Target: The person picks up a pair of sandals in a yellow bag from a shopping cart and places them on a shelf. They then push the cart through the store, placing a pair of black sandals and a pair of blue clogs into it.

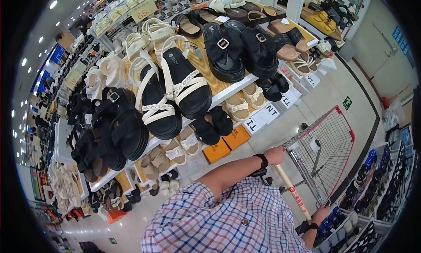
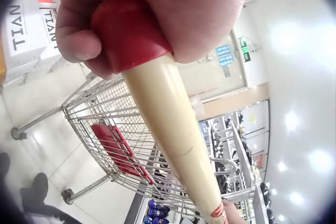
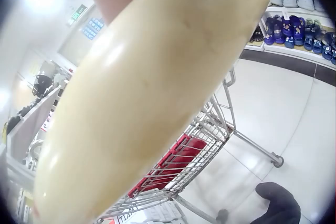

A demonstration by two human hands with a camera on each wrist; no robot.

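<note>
A shopping cart (image 1: 322, 152) with a wire basket and red trim stands ahead of the person. Its cream handle (image 1: 289, 188) bears red lettering. At one end of it, the left hand (image 1: 274, 155) grips the bar; in the left wrist view that hand (image 2: 194, 8) wraps over the red end cap (image 2: 131, 32). The right hand (image 1: 321, 214) holds the handle near the other end. Up close in the right wrist view, the handle (image 3: 136, 92) covers much of the picture, hiding most of the right hand. Through the wires a red flap (image 2: 118, 148) shows.
To the left, a tiered display (image 1: 226, 93) carries black and white sandals (image 1: 186, 84), with white shoe boxes (image 1: 261, 119) and orange boxes (image 1: 237, 137) below. Low shelves of clogs (image 1: 368, 178) line the right side. Pale tiled floor (image 1: 357, 104) with a dark stripe runs between them, toward a door (image 1: 381, 42).
</note>
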